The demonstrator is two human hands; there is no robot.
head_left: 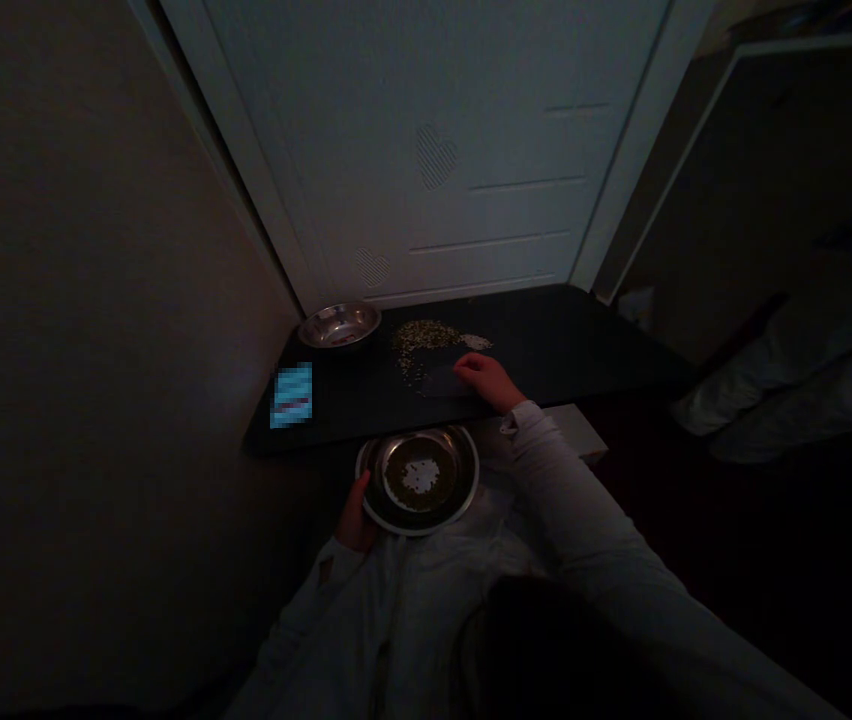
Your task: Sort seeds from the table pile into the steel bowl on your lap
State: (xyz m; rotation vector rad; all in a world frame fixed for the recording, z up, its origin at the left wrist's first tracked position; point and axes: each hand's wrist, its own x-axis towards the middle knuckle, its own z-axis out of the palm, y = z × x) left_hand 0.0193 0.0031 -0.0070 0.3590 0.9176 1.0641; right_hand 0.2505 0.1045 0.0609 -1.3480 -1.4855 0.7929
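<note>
My left hand [356, 517] grips the left rim of a shiny metal bowl [469, 478], thumb over the edge, just below the table's front edge. Small greenish grains, like beans [437, 492], ring the bowl's inside around a bare bright centre. Over the table, my right hand [487, 380] is closed, fingertips pinched on a thin, see-through flat sheet [445, 381], faint in the dim light. Just beyond it lies a loose heap of yellow-green grains [426, 336], with a smaller pale heap [476, 342] at its right and some scattered grains towards me.
A second metal bowl [340, 327] stands at the back left of the dark table [568, 345]. A blurred blue packet [292, 396] lies near the left edge. Behind is a white door [501, 220]; a white box [576, 430] sits below the table. Another person's legs [763, 370] show at right.
</note>
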